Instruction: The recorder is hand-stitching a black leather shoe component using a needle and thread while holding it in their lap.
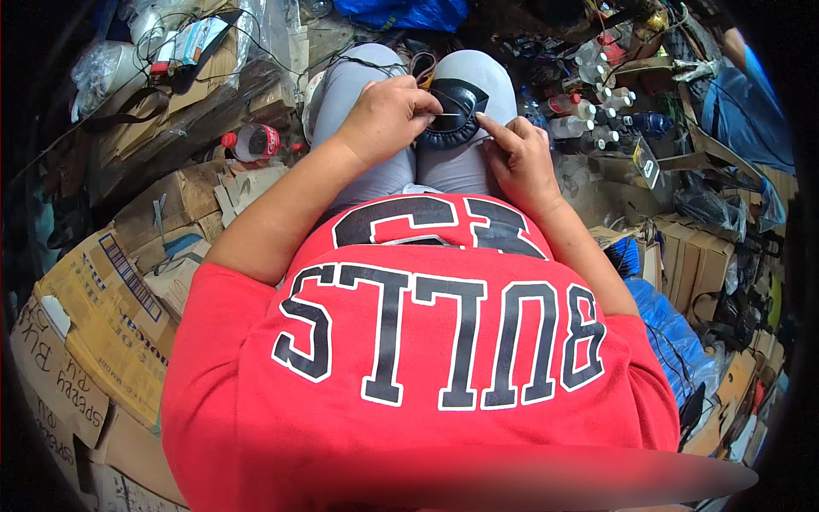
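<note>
A glossy black shoe piece (450, 132) with a pleated, gathered rim rests on my lap between my grey-trousered knees. My left hand (391, 115) is closed in a pinch at its left side. From those fingertips a thin pale strand (446, 113), thread or needle, runs across the black surface; which of the two I cannot tell. On the other side my right hand (522, 158) has its index fingertip pressed to the rim near the strand. The thumb and remaining fingers are curled by the piece's right edge, partly hidden.
Several bottles (570, 126) lie beyond my right knee. A red-capped bottle (254, 142) lies to the left. Flattened cardboard boxes (102, 316) cover the lower left. Blue plastic sheeting (670, 320) and another cardboard box (695, 260) stand at my right.
</note>
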Motion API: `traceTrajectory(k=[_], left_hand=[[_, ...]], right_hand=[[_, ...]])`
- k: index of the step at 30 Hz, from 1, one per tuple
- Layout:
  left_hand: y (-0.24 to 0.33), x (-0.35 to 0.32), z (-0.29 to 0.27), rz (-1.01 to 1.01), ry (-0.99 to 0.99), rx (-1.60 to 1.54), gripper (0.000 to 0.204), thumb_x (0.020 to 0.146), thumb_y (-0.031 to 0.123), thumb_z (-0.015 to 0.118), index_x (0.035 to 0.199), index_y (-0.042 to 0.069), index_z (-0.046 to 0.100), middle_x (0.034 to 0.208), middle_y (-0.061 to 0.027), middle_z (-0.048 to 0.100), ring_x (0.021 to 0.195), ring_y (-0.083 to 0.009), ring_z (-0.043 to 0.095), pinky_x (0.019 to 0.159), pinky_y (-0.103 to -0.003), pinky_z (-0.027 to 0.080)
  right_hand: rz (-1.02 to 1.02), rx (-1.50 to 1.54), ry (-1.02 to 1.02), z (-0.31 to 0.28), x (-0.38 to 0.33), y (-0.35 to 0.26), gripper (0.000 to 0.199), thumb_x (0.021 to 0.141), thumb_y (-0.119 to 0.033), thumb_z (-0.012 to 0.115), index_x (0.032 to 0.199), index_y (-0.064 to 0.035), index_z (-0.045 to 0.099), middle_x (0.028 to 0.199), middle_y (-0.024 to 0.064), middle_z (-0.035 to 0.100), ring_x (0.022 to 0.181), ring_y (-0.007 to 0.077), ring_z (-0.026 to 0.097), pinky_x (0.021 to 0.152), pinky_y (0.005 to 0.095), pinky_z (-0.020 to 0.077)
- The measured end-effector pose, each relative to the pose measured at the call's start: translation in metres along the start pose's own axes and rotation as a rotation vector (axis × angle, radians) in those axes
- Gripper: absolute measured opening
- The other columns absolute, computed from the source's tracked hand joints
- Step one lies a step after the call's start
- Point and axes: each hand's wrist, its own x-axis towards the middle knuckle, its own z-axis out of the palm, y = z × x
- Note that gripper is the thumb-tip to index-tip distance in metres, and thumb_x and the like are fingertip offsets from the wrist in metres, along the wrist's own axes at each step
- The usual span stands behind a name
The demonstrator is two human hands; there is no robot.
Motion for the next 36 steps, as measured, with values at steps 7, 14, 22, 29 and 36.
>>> traceTrajectory(k=[7, 14, 22, 29, 36], left_hand=[[-0.001, 0.008, 0.007, -0.047, 0.054, -0.413, 0.016, 0.075, 0.003, 0.067, 0.089, 0.01, 0.071, 0.073, -0.0035, 0.054, 0.068, -0.0151, 0.053, 0.059, -0.028, 0.044], [-0.016, 0.015, 0.007, -0.005, -0.031, -0.228, 0.018, 0.076, 0.003, 0.067, 0.089, 0.013, 0.073, 0.074, -0.0009, 0.045, 0.07, -0.0124, 0.048, 0.06, -0.024, 0.042], [-0.011, 0.018, 0.006, 0.029, -0.053, -0.18, 0.02, 0.075, 0.003, 0.068, 0.09, 0.015, 0.073, 0.074, -0.0018, 0.046, 0.071, -0.0148, 0.046, 0.063, -0.026, 0.041], [-0.008, 0.024, 0.004, 0.121, -0.062, -0.052, 0.021, 0.074, 0.002, 0.068, 0.09, 0.015, 0.073, 0.073, -0.0033, 0.047, 0.072, -0.0178, 0.047, 0.064, -0.028, 0.041], [-0.011, 0.028, 0.012, -0.025, -0.146, -0.199, 0.016, 0.071, 0.008, 0.069, 0.085, 0.016, 0.073, 0.074, -0.0065, 0.053, 0.075, -0.0227, 0.053, 0.068, -0.032, 0.045]], right_hand=[[0.21, 0.26, -0.095, -0.006, 0.005, 0.005, 0.035, 0.075, -0.002, 0.062, 0.108, -0.0153, 0.067, 0.073, 0.0082, 0.051, 0.072, 0.021, 0.054, 0.07, 0.0305, 0.0433], [0.383, 0.664, -0.35, -0.018, 0.027, 0.034, 0.03, 0.085, 0.002, 0.052, 0.108, -0.0109, 0.066, 0.086, 0.0009, 0.047, 0.083, 0.0091, 0.049, 0.077, 0.0214, 0.0403], [0.314, 0.598, -0.407, -0.023, 0.038, 0.037, 0.024, 0.088, -0.002, 0.052, 0.105, -0.01, 0.067, 0.087, 0.0012, 0.048, 0.083, 0.0101, 0.048, 0.076, 0.0227, 0.0406], [0.334, 0.656, -0.436, -0.02, 0.036, 0.046, 0.023, 0.086, -0.004, 0.056, 0.105, -0.0083, 0.067, 0.085, -0.0002, 0.047, 0.08, 0.0085, 0.046, 0.075, 0.0215, 0.039], [0.338, 0.727, -0.449, -0.017, 0.036, 0.055, 0.023, 0.085, -0.004, 0.057, 0.105, -0.0092, 0.068, 0.085, -0.0014, 0.048, 0.081, 0.0077, 0.047, 0.076, 0.021, 0.0395]])
